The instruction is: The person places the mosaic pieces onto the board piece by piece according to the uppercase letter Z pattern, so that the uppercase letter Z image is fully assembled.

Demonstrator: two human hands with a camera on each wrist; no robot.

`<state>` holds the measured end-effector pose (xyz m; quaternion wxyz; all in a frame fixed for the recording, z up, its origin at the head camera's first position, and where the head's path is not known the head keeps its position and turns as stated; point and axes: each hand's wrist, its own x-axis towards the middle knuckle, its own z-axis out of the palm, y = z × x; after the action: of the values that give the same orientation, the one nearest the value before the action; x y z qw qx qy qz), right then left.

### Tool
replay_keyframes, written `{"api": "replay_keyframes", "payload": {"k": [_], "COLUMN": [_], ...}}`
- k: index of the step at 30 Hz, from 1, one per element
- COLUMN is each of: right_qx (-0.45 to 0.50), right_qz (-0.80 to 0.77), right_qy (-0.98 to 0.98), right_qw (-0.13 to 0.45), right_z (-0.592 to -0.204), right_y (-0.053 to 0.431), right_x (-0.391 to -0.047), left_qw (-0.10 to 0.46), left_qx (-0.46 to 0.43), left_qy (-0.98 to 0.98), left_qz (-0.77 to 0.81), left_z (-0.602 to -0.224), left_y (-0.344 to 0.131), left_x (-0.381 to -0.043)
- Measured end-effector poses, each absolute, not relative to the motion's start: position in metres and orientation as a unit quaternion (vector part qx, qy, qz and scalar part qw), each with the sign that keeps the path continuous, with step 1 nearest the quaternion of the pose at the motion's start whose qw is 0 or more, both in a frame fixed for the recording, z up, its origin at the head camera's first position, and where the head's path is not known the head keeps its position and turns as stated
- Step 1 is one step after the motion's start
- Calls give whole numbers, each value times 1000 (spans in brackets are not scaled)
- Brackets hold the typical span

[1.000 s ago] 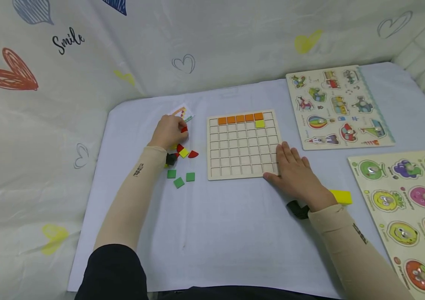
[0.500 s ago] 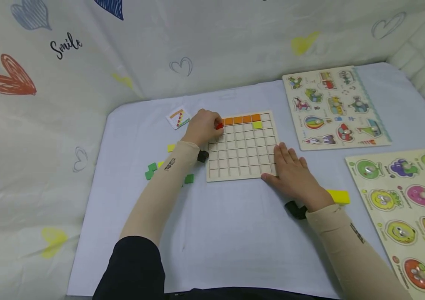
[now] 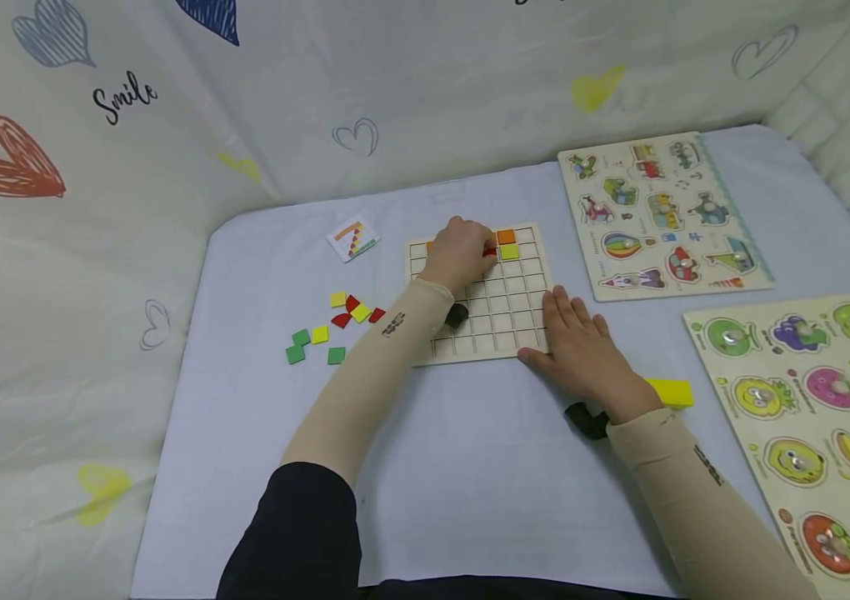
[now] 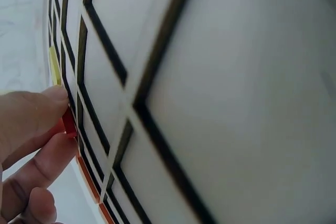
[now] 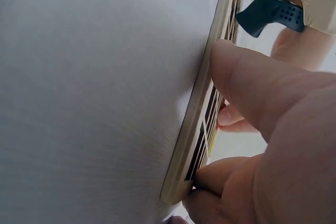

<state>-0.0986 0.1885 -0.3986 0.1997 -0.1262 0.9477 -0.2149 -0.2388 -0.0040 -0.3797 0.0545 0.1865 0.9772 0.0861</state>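
My left hand (image 3: pixel 458 254) is over the upper part of a wooden grid board (image 3: pixel 500 315), pinching a small red tile (image 4: pixel 69 123) between thumb and fingertips. The tile sits right at the board's surface, beside a yellow tile (image 3: pixel 509 252). An orange tile (image 3: pixel 506 237) lies in the cell above the yellow one; the hand hides most of the orange row. My right hand (image 3: pixel 582 354) rests with straight fingers along the board's lower right edge, its thumb (image 5: pixel 231 66) against the near side.
Loose green tiles (image 3: pixel 295 354), yellow squares (image 3: pixel 320 335) and red fan-shaped pieces (image 3: pixel 341 320) lie left of the board. A pattern card (image 3: pixel 353 238) is behind them. Two picture puzzle boards, one with toys (image 3: pixel 623 287) and one with fruit (image 3: pixel 788 442), and a yellow block (image 3: pixel 671 392) are at right.
From beside the pattern card, my left hand has carried the red tile rightward over the grid board to beside the yellow tile. The right hand stays at the board's edge.
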Motion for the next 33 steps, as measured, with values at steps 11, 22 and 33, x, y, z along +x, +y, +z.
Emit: {"api": "replay_keyframes", "payload": {"k": [11, 22, 33], "right_qx": [-131, -128, -131], "right_qz": [-211, -201, -204], "right_qy": [948, 950, 948], "right_qw": [200, 205, 207], "right_z": [-399, -399, -401], "right_y": [186, 188, 189], "right_x": [-98, -100, -102], "left_qw": [62, 61, 45], "left_qx": [177, 159, 109], "left_qy": [978, 981, 981], "left_qz": [86, 93, 154], "left_z": [-382, -377, -381], "left_y": [-1, -10, -75], "left_x": [-240, -238, -226]}}
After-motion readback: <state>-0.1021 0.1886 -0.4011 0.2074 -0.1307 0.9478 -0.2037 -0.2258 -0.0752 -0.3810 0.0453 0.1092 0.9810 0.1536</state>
